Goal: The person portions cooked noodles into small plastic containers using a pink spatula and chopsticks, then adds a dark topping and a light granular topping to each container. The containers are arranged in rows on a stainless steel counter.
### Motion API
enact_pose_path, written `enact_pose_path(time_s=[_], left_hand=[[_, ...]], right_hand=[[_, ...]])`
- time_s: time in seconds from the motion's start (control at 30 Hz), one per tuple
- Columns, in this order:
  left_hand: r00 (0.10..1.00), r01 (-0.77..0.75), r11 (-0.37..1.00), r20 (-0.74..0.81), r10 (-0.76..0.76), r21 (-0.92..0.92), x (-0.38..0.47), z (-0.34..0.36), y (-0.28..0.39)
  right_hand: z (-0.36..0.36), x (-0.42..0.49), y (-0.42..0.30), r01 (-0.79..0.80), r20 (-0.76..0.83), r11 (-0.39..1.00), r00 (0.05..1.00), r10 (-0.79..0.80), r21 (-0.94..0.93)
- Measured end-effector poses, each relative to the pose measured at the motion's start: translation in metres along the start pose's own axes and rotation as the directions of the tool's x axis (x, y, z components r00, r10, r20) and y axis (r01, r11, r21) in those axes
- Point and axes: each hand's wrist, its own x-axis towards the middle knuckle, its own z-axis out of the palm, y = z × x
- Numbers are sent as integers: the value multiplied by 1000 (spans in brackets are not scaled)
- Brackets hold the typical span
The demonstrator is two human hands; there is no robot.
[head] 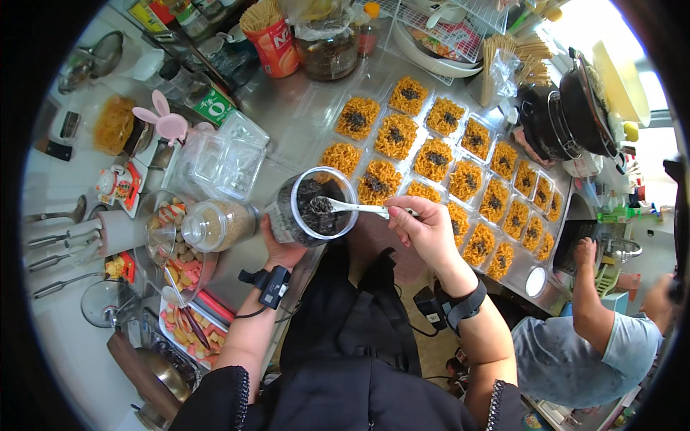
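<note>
My left hand (283, 245) grips a clear plastic jar (280, 213) from below, tilted so its round mouth faces me. Dark shredded flakes, probably seaweed (310, 199), fill part of it. Between the thumb and fingers of my right hand (423, 226) is a white spoon (358, 207), its bowl inside the jar mouth and loaded with dark flakes. Beyond the jar, clear plastic boxes of orange-brown noodles (396, 134) stand in rows on the steel counter (285, 129). Most noodle portions carry a dark heap on top; the noodles just behind the jar (340, 157) show none.
Left of the jar lie a jar of pale seeds (221, 225), stacked clear containers (229, 161) and a tray of pink and yellow pieces (186, 328). A round white lid (536, 282) rests at the counter's right edge. Another person (587, 350) works near a sink at right.
</note>
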Motion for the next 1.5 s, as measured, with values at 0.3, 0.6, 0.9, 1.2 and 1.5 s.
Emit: enact_pose_path(time_s=[0.3,0.6,0.9,1.2,1.5], left_hand=[[1000,-5,990,30,9,-144,-32,-23,12],[999,35,968,27,-30,-249,-33,-11,15],[987,-24,986,162,-3,163,-17,-28,-6],[853,450,878,215,-476,162,-4,18,-93],[789,504,762,143,-598,408,-17,36,-176]], right_hand=[[5,44,19,421,-148,864,870,-471,-277],[15,57,24,438,-80,645,787,-611,-626],[29,-30,-34,655,343,428,720,-603,-623],[-5,-81,-13,666,369,202,610,-701,-718],[-88,-150,-4,558,258,241,668,-698,-794]])
